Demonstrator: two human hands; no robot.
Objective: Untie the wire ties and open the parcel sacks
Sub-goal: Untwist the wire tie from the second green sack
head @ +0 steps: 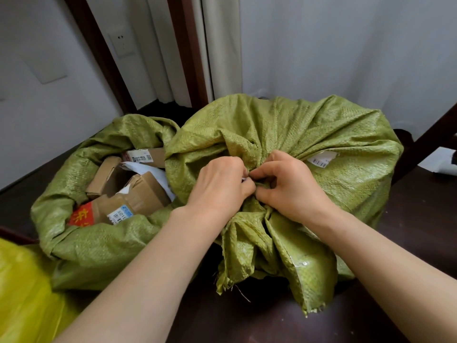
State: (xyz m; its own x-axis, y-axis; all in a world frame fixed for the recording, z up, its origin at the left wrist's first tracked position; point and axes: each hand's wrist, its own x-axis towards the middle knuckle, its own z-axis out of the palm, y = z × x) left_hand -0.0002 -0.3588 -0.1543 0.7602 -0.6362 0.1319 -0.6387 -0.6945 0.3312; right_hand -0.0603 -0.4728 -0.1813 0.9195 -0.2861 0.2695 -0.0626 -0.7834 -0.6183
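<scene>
My left hand and right hand pinch the bunched neck of the closed green sack, centre right, fingertips meeting at the knot of cloth. Touching it on the left, I see the open green sack holding labelled cardboard parcels.

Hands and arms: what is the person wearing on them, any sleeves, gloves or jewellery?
Nothing shows: the left hand and right hand have no gloves, rings or watch, and both forearms are bare, with no sleeve in view.
</scene>
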